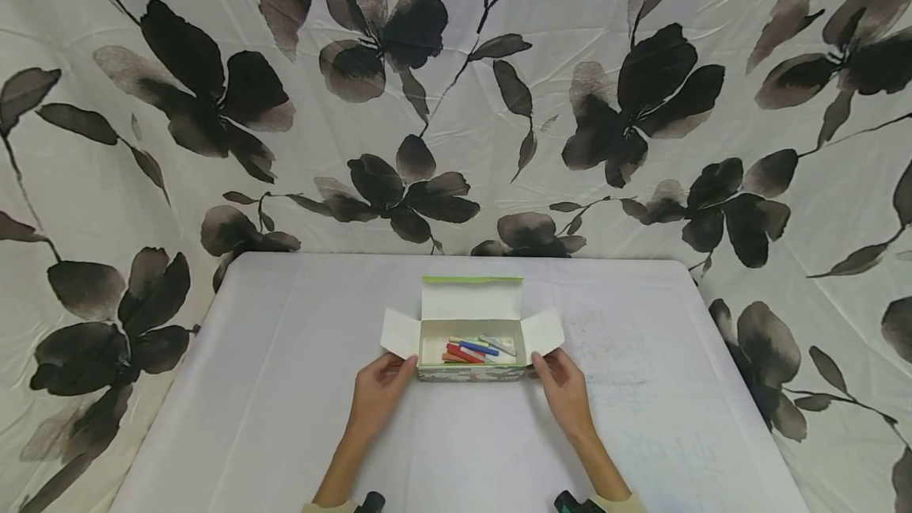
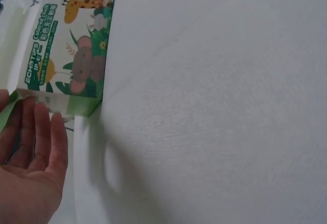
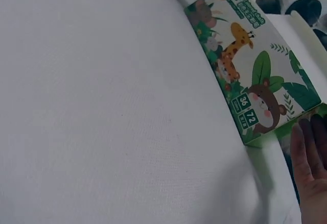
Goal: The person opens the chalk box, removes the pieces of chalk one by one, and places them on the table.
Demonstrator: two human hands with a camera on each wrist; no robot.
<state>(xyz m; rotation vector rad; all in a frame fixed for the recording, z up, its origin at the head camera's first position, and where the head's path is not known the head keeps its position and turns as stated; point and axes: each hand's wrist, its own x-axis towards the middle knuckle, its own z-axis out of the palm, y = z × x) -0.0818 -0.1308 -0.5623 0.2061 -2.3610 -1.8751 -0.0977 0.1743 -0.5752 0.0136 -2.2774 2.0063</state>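
My left fingers and right fingers pinch the box's left flap and right flap; the box sits between them. I'd judge I'm working its flaps, opening or closing unclear; next calls for swinging both evenly. Coloured sticks lie inside the box; its raised lid stands behind.

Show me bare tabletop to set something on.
Free: table left of the left hand, right of the right hand (faintly smudged), and in front of the box. Crowded: the box's sides, by hands and flaps; its inside, by colored sticks.
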